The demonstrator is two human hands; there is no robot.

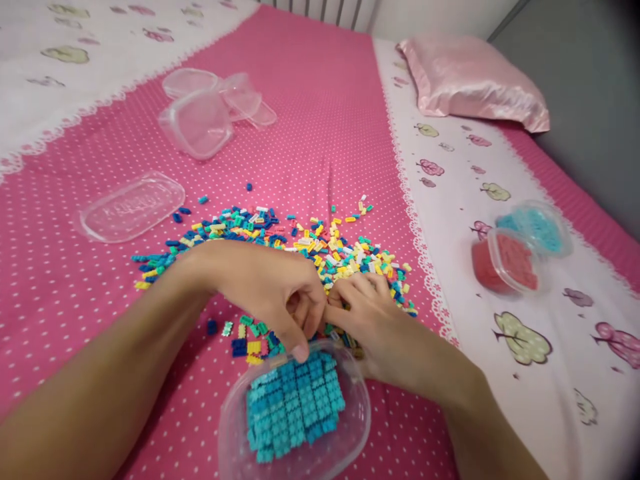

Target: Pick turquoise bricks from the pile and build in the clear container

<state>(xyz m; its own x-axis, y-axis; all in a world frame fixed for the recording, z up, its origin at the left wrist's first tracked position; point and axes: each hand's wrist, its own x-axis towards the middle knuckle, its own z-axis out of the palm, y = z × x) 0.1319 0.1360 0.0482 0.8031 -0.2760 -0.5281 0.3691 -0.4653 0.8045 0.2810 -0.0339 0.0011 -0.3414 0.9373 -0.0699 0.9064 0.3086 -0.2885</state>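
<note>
Both my hands are low over a heap of small toy building blocks (325, 250) in blue, teal, green, yellow and white. My left hand (275, 287) is bent down with its fingers curled and its thumb by the rim of a clear plastic container (356, 427). What its fingers hold, if anything, is hidden. My right hand (367, 320) is beside it, fingertips bent into the near side of the heap; what they grip does not show. Inside the container, teal blocks (295, 407) lie joined in a neat flat slab.
A clear lid (133, 208) lies at the left, and several clear containers and lids (200, 123) sit farther back. At the right stand a container of red blocks (505, 263) and one of light-blue blocks (543, 230). A pink pillow (475, 80) rests at the back right of the bed.
</note>
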